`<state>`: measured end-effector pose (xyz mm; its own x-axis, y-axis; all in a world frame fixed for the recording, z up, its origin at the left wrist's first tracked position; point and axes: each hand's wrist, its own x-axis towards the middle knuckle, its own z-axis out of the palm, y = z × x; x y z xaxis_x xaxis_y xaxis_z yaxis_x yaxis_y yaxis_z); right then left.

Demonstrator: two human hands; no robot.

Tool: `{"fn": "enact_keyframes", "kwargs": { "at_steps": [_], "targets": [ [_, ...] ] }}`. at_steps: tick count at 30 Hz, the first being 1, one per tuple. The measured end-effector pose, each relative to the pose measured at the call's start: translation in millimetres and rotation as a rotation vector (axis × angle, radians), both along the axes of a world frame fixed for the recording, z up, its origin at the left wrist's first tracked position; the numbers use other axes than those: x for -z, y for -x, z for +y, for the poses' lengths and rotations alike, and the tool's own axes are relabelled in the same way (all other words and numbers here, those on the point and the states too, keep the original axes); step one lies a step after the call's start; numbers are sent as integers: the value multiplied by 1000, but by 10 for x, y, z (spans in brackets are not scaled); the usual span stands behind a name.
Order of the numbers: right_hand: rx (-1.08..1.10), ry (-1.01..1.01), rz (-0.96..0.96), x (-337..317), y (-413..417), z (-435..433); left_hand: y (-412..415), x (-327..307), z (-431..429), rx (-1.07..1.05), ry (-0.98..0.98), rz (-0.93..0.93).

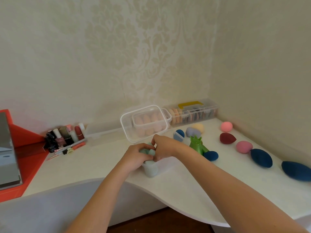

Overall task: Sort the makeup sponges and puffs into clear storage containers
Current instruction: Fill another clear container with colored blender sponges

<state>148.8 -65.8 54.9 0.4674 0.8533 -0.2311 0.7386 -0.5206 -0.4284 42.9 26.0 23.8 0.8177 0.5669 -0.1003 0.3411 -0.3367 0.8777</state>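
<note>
The person works at the near edge of the white table (pixel 176 185). Both hands meet over a small clear cup (pixel 150 170) that stands there. The mint sponges (pixel 148 151) are at the mouth of this cup, and some of them rise above its rim.

The left hand (pixel 136 156) has its fingers curled around the sponges from the side. The right hand (pixel 164 148) bends its fingers down on them from the other side, so both hands grasp the same small bunch. How deep the fingertips go into the cup, the picture does not show.

These sponges look very light and soft. They probably give way under the fingers and spring back when released, so the ones on top may push themselves out again. The surface seems matte and not slippery. A good hold is probably on the round, thick end, with a gentle squeeze to make it narrower at the rim. The cup itself looks light and may tip or slide, so one hand should steady its wall.

Behind the hands stands a square clear box (pixel 134 132) with peach sponges inside, and beside it a long box with a yellow handle (pixel 190 104). Loose sponges lie at the right, among them a maroon sponge (pixel 227 138) and a dark blue sponge (pixel 261 158).
</note>
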Motion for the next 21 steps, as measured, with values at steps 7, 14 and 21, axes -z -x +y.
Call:
{"fn": "enact_keyframes", "kwargs": {
  "at_steps": [7, 14, 21],
  "targets": [
    [31, -81, -58, 71, 34, 13, -69, -68, -26, -69, 27, 59],
    [-9, -50, -53, -34, 35, -79, -93, -109, -112, -122, 5, 53],
    [-28, -657, 264, -482, -164, -505, -90, -90, -112, -131, -8, 21]
  ]
}}
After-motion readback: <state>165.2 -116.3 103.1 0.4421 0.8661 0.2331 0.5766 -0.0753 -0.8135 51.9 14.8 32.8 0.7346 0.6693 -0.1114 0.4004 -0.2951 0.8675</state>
